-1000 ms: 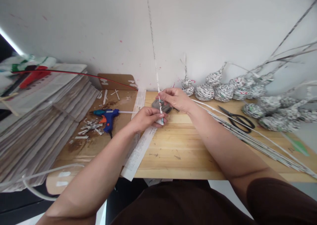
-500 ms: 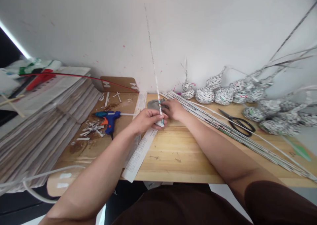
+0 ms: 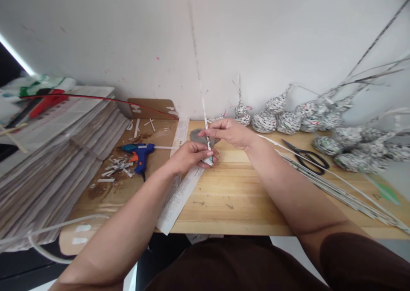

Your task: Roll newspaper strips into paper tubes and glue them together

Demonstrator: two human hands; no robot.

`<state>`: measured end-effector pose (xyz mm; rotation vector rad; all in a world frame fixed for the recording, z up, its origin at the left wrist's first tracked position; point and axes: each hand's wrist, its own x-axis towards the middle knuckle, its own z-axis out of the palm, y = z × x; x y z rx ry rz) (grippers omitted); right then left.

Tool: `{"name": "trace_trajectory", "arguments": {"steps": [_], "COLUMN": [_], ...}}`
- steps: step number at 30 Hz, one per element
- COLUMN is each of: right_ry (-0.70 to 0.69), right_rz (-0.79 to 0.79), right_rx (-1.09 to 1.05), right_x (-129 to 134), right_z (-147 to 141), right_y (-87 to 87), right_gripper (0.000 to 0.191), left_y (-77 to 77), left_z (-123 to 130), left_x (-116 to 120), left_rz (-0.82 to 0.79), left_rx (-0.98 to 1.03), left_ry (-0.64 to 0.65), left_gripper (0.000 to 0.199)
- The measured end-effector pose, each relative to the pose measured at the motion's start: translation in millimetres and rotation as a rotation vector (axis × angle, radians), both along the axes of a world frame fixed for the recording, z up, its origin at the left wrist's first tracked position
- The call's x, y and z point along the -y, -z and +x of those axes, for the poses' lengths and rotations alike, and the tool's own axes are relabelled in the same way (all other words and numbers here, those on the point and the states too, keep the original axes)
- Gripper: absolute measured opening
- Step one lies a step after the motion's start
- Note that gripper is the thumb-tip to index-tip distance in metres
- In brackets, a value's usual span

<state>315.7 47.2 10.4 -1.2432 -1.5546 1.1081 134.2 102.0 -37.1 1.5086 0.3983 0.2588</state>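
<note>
A long thin newspaper tube (image 3: 205, 108) stands up from between my hands, its upper length blurred against the wall. My left hand (image 3: 192, 155) pinches its lower end, where a small folded paper piece (image 3: 209, 160) shows at the fingers. Just above, my right hand (image 3: 226, 132) has its thumb and forefinger closed on the same tube. Behind the hands a grey cloth-like item (image 3: 196, 135) lies on the table. A printed paper strip (image 3: 179, 201) runs from beneath my left hand toward the table's front edge.
A blue glue gun (image 3: 141, 156) and paper scraps (image 3: 118, 166) lie on cardboard at left, beside stacked newspapers (image 3: 80, 146). To the right are black scissors (image 3: 309, 158), paper tubes (image 3: 339, 191) and several woven paper gourd shapes (image 3: 289, 121) along the wall.
My right hand has come up and toward me from the grey item to the tube. My left hand keeps its hold in nearly the same place.
</note>
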Motion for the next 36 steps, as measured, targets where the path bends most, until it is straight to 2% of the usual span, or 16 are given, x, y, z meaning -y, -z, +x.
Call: {"name": "trace_trajectory", "arguments": {"steps": [3, 5, 10, 14, 19, 23, 28, 32, 36], "right_ry": [0.178, 0.232, 0.07, 0.24, 0.061, 0.211, 0.107, 0.241, 0.098], "right_rz": [0.037, 0.054, 0.012, 0.088, 0.015, 0.075, 0.019, 0.1, 0.028], "right_rx": [-0.037, -0.061, -0.03, -0.077, -0.06, -0.059, 0.008, 0.024, 0.043], "right_x": [-2.0, -2.6, -1.5, -1.4, 0.5, 0.8, 1.9, 3.8, 5.0], "right_z": [-5.3, -5.9, -6.1, -7.8, -3.7, -3.2, -4.4, -5.5, -4.6], "right_y": [2.6, 3.2, 1.3, 0.0, -3.2, -3.8, -6.6, -9.4, -10.4], "right_gripper": [0.037, 0.038, 0.039, 0.037, 0.04, 0.037, 0.038, 0.039, 0.037], "left_y": [-0.3, -1.5, -3.7, -2.4, -2.4, -1.9, -1.4, -2.5, -2.4], "left_z": [0.5, 0.6, 0.9, 1.4, 1.5, 1.6, 1.3, 1.3, 1.3], "left_x": [0.3, 0.7, 1.9, 2.6, 3.6, 4.1, 4.1, 4.6, 4.5], "left_rz": [-0.001, -0.018, -0.024, -0.024, -0.035, -0.019, 0.0, 0.015, 0.018], "left_rx": [-0.006, -0.009, -0.011, -0.022, -0.025, -0.032, -0.025, -0.03, -0.026], "left_ry": [-0.006, -0.016, -0.038, -0.032, -0.05, -0.028, -0.02, -0.018, -0.024], "left_gripper": [0.033, 0.034, 0.032, 0.03, 0.029, 0.029, 0.029, 0.029, 0.03]}}
